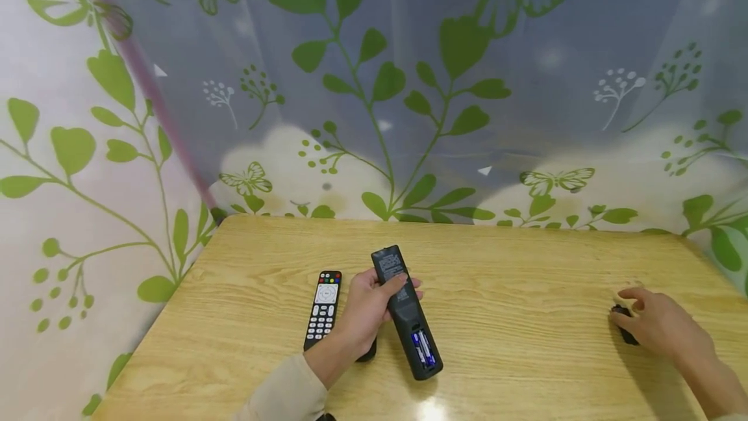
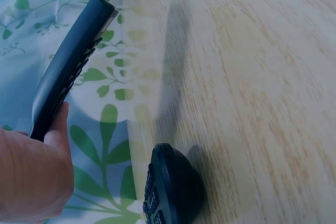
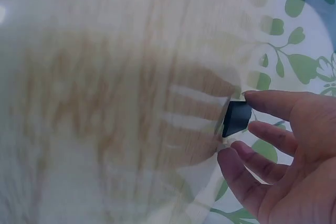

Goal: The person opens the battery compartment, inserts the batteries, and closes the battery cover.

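Observation:
My left hand [image 1: 365,310] grips a black remote control [image 1: 403,310] above the table, its back turned up. Its battery compartment lies uncovered, with blue-and-silver batteries [image 1: 423,348] inside. In the left wrist view the same remote [image 2: 71,64] is seen edge-on, tilted. Far off to the right, my right hand [image 1: 666,323] pinches a small black piece [image 1: 625,327], which looks like a battery cover, at the table. The right wrist view shows that piece [image 3: 238,118] at the thumb and fingertips, the other fingers loosely bent.
Another black remote with white buttons [image 1: 323,307] lies face up left of my left hand, partly behind the forearm. A rounded black end [image 1: 368,351] shows beside the wrist; the rest is hidden. The wood-grain table [image 1: 514,291] meets a leaf-patterned curtain [image 1: 362,115] behind.

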The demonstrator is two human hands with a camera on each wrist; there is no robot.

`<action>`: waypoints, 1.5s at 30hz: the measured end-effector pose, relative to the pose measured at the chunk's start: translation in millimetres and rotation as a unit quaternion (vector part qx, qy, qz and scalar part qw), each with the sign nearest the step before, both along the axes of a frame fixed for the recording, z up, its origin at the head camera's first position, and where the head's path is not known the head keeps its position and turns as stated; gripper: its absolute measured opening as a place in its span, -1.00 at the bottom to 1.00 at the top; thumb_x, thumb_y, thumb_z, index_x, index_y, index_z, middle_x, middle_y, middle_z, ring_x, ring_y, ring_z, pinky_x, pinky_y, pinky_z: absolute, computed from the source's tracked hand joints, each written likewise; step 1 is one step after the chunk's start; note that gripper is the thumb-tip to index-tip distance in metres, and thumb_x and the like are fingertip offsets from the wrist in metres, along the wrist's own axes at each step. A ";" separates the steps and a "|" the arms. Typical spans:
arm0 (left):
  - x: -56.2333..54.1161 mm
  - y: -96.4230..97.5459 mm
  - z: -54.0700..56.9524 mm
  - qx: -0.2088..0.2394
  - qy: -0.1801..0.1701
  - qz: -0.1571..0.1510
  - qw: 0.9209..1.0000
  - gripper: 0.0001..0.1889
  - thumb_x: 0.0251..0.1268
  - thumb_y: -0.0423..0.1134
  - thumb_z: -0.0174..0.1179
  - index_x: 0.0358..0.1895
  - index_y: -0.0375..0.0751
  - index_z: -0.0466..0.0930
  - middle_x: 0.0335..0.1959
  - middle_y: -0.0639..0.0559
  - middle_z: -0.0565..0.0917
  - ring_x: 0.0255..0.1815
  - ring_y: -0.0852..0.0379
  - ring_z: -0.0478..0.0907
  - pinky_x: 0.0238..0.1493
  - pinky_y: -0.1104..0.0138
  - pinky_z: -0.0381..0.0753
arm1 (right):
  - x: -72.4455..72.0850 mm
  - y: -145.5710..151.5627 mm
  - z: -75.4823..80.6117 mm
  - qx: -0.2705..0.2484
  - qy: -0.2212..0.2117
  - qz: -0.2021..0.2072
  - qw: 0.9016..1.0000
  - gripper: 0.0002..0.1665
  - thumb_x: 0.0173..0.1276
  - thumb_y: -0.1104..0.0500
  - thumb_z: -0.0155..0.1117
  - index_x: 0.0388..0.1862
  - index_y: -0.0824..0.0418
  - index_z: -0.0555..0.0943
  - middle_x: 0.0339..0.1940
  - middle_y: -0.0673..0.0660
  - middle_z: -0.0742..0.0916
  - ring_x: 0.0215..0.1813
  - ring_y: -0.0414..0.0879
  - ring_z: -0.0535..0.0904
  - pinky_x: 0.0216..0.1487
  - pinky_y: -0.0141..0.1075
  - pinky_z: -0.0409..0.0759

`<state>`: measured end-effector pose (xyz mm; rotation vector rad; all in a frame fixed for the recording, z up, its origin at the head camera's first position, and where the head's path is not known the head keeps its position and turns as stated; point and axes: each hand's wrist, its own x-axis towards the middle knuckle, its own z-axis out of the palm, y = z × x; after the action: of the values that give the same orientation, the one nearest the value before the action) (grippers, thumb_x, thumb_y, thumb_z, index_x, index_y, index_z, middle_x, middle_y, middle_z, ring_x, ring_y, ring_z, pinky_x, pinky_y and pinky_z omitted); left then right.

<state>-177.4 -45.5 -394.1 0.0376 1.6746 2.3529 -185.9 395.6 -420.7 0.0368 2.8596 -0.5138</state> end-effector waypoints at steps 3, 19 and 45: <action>-0.1 0.0 -0.2 -0.003 -0.001 -0.001 1.000 -0.56 0.44 -0.32 0.04 0.25 -0.53 0.24 -0.02 -0.38 0.60 -0.03 -0.13 0.62 -0.04 0.17 0.63 | 0.8 -0.3 -1.6 0.002 0.008 -0.002 1.000 -0.25 0.33 -0.11 0.23 0.09 0.58 0.43 -0.10 0.59 0.55 -0.11 0.44 0.50 -0.28 0.12 0.52; 2.2 -1.3 1.0 0.006 -0.002 -0.002 1.000 -0.59 0.45 -0.34 0.02 0.23 -0.53 0.26 -0.07 -0.33 0.63 0.02 -0.21 0.59 -0.02 0.16 0.62 | 2.1 -11.5 -3.6 -0.012 -0.012 -0.052 0.999 -0.36 0.36 -0.01 0.18 0.11 0.56 0.45 -0.01 0.56 0.55 -0.06 0.43 0.48 -0.19 0.15 0.51; 3.5 3.2 0.7 0.000 0.009 0.001 1.000 -0.59 0.43 -0.35 0.03 0.20 -0.57 0.28 -0.04 -0.43 0.59 -0.06 -0.15 0.64 -0.05 0.16 0.63 | 63.5 -224.9 52.8 -0.300 0.163 0.031 0.939 -0.73 0.24 0.13 0.40 -0.07 0.04 0.66 -0.09 -0.02 0.63 -0.20 -0.18 0.58 -0.30 -0.40 0.65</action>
<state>-173.9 -42.3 -393.4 0.0562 1.6839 2.3600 -122.4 170.7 -367.9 -0.2668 2.8525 -1.4707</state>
